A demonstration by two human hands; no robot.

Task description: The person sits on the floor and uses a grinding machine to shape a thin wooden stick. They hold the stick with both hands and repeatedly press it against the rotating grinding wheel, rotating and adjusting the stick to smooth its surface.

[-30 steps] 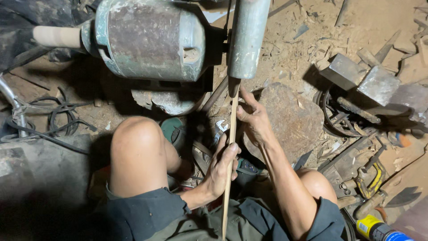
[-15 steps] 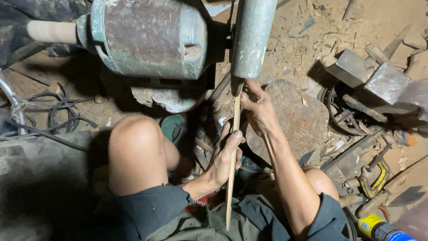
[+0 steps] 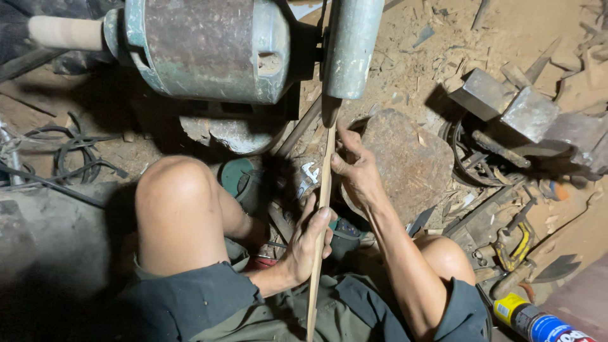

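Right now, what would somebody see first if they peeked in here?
Probably the big rusty motor at the top, with its grey grinding wheel beside it. Just below, the left hand and right hand hold a long thin wooden stick up against the wheel, above a sawdust-covered floor.

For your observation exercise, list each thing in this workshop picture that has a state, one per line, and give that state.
Wooden stick: held in both hands, tip against the wheel.
Grinding wheel: upright on the motor; spinning cannot be told.
Left hand: closed on the stick.
Right hand: gripping the stick higher up.
Spray can: lying on its side.
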